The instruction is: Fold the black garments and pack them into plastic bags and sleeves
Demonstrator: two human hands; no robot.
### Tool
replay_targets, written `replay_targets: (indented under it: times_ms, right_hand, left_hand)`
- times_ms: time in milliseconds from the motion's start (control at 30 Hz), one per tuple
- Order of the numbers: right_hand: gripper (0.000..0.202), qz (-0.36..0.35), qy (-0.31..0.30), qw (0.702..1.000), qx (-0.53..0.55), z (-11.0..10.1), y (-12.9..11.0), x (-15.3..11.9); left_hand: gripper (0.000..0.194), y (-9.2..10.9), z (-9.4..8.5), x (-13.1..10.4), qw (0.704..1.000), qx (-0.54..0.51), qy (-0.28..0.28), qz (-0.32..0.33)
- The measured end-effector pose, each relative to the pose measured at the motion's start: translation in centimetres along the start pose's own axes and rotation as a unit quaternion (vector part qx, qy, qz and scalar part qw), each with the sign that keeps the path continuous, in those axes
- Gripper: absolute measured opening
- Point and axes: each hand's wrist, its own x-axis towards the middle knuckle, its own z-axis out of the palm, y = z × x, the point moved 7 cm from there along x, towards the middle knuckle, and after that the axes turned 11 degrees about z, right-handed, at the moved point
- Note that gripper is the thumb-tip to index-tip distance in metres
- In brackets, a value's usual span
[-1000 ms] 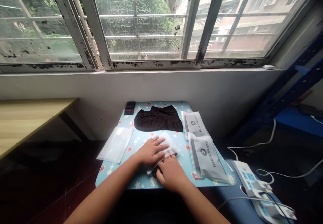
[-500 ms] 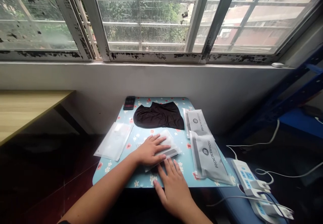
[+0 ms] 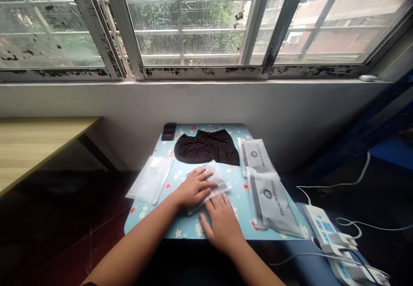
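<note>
My left hand (image 3: pixel 195 187) lies flat with spread fingers on a translucent bag (image 3: pixel 218 177) near the middle of the floral table (image 3: pixel 180 230). Its palm covers part of the bag. Beside it, my right hand (image 3: pixel 222 223) rests at the table's front with fingers apart, its fingertips at the bag's lower edge. Behind the hands a black cloth item (image 3: pixel 206 147) is laid out flat. To the right are grey ROCKBROS bags (image 3: pixel 274 202), and another clear bag (image 3: pixel 151 179) lies on the left.
A small dark pixelated item (image 3: pixel 168 131) sits at the table's back left corner. A wooden desk (image 3: pixel 38 142) stands left. At the lower right, a power strip (image 3: pixel 325 230) with cables rests on a blue surface. The windowed wall is behind.
My right hand has moved slightly forward against the bag's lower edge. The bag has turned a little under my left hand. The view has shifted slightly.
</note>
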Motion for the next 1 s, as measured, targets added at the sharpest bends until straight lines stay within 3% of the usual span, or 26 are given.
replay_targets:
  times_ms: [233,400,567,700,767,867,1000]
  right_hand:
    - [0.056,0.007,0.045,0.998,-0.035,0.6,1.3,-3.0]
    - [0.066,0.005,-0.018,0.999,-0.031,0.7,0.9,-1.9]
    - [0.065,0.01,-0.025,0.999,-0.03,-0.1,0.4,-0.8]
    - [0.054,-0.006,-0.005,1.0,-0.022,-0.6,0.8,-2.1]
    - [0.05,-0.035,0.002,0.999,-0.012,-0.7,0.7,-3.0]
    - [0.053,-0.081,0.007,0.997,-0.001,-0.6,0.2,-3.9]
    - [0.054,-0.095,0.01,0.995,-0.004,-0.3,-0.8,-3.3]
  left_hand:
    - [0.039,0.1,-0.3,-0.6,1.0,-0.015,0.002,0.012]
    - [0.041,0.7,0.0,-0.3,1.0,-0.016,-0.023,-0.002]
    - [0.041,1.3,-1.2,-0.7,0.999,-0.009,-0.031,-0.018]
    - [0.044,0.8,-3.7,-4.3,0.995,0.014,0.045,-0.084]
    - [0.05,0.9,-3.9,-6.9,0.993,0.009,0.073,-0.095]
    - [0.046,1.6,-2.8,-10.0,0.992,0.022,0.092,-0.08]
    - [0.028,2.6,-0.9,-11.5,0.986,0.069,0.141,-0.059]
